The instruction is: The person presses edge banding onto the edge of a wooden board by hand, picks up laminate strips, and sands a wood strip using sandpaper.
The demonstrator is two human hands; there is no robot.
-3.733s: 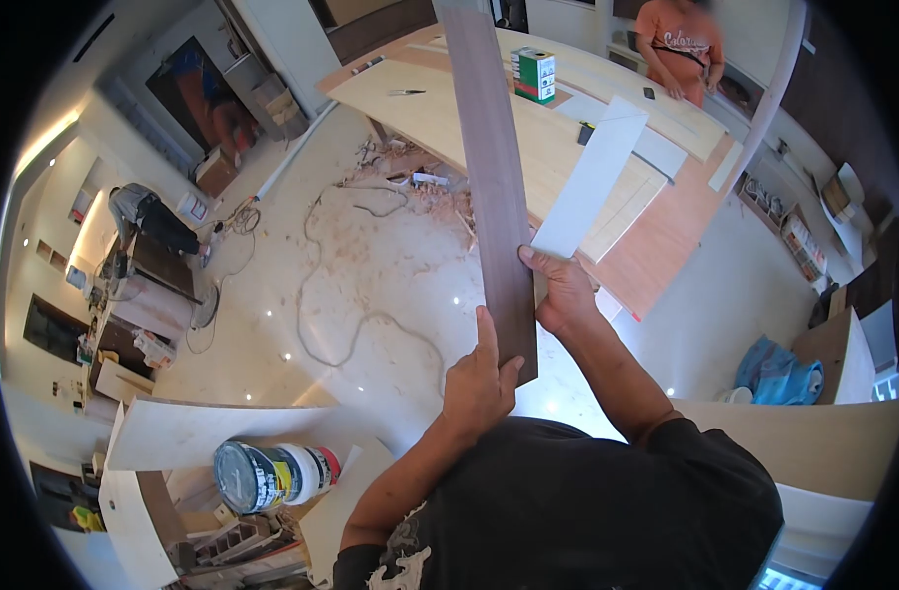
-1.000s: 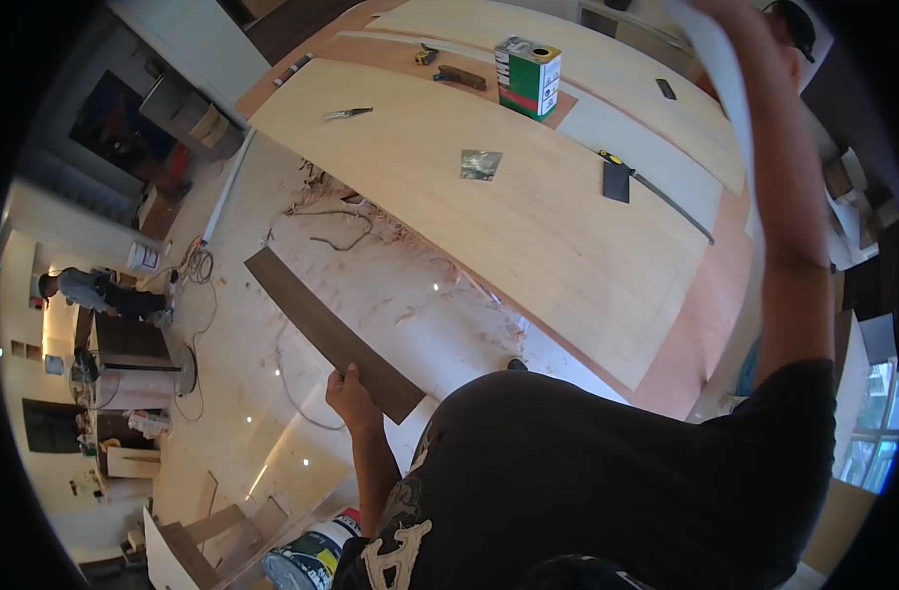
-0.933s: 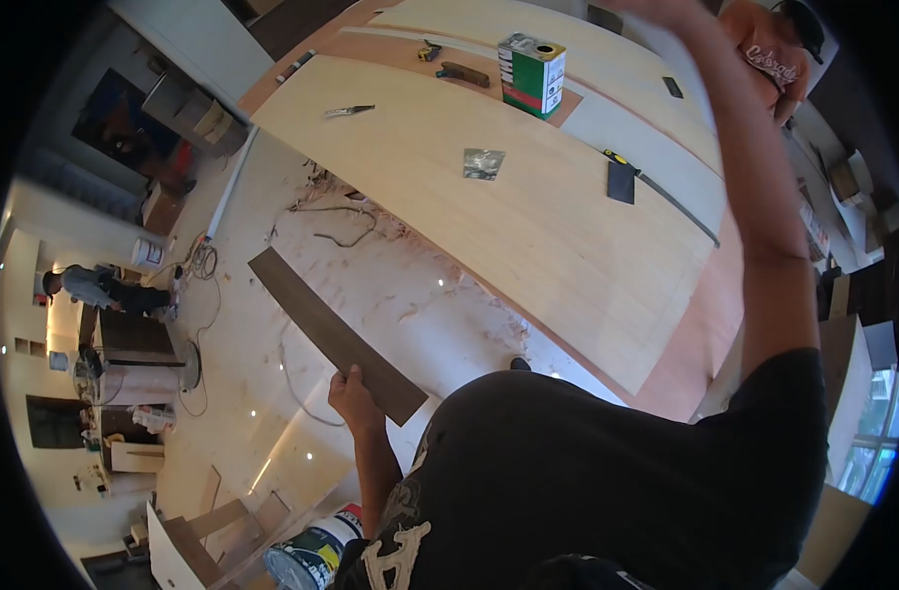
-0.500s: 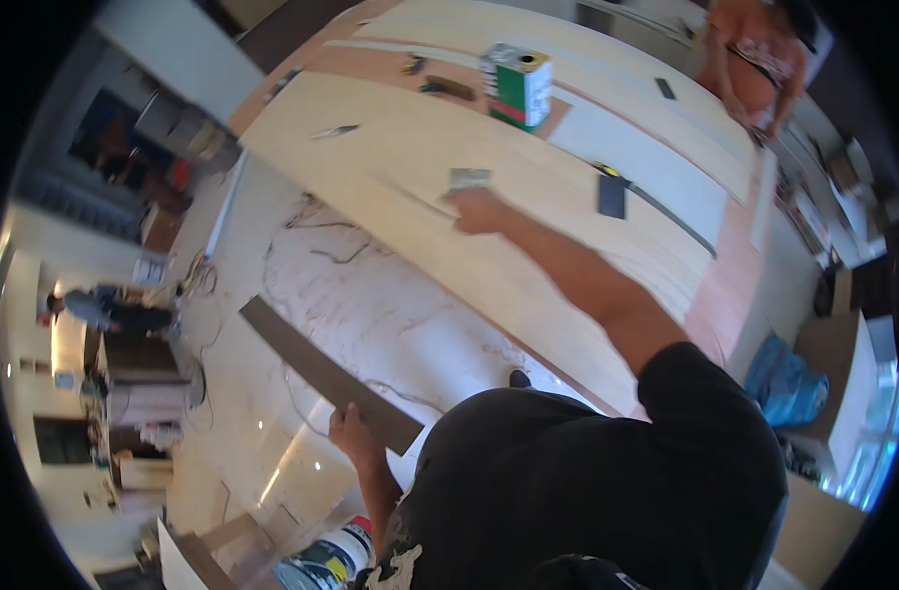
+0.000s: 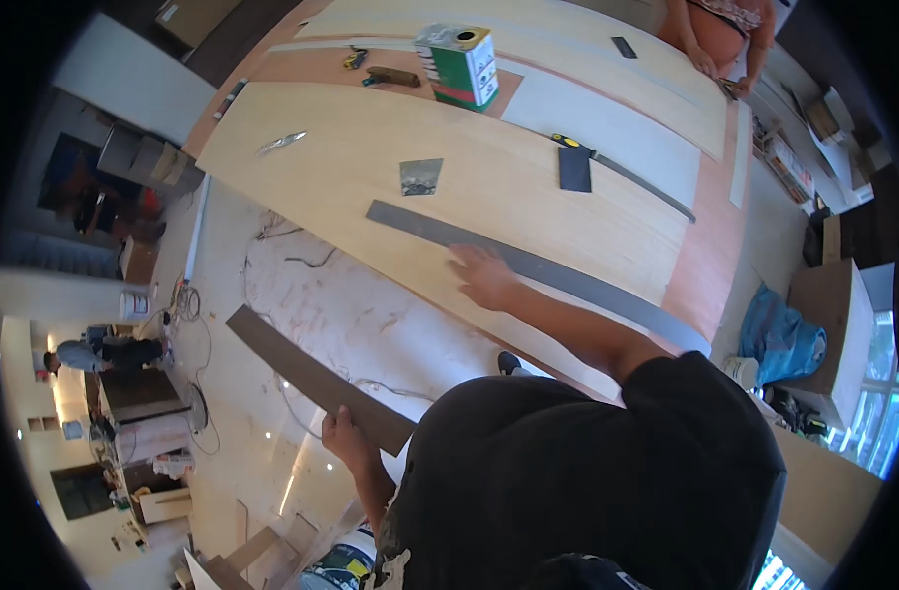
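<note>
My left hand (image 5: 345, 439) grips the lower end of a dark brown strip (image 5: 307, 372), which slants over the floor to the left of the table. Over the light wooden panel (image 5: 322, 167), my right hand (image 5: 484, 277) is spread with its fingers apart, at the near edge of a long grey strip (image 5: 558, 276) that lies flat. Whether its fingertips touch the strip I cannot tell. Beyond the strip lie a small metallic sheet (image 5: 421, 177) and a dark rectangular piece (image 5: 574, 169).
A green and white can (image 5: 459, 69), a hand plane (image 5: 391, 77), a knife (image 5: 284, 142) and a long saw-like tool (image 5: 636, 184) are on the table. At the far right stands a co-worker (image 5: 725, 34); another person (image 5: 105, 354) bends at the left. Cables lie on the floor.
The white strip is no longer in my right hand. My right arm has come down from above onto the table, where the long grey strip now lies. The brown strip stays in my left hand.
</note>
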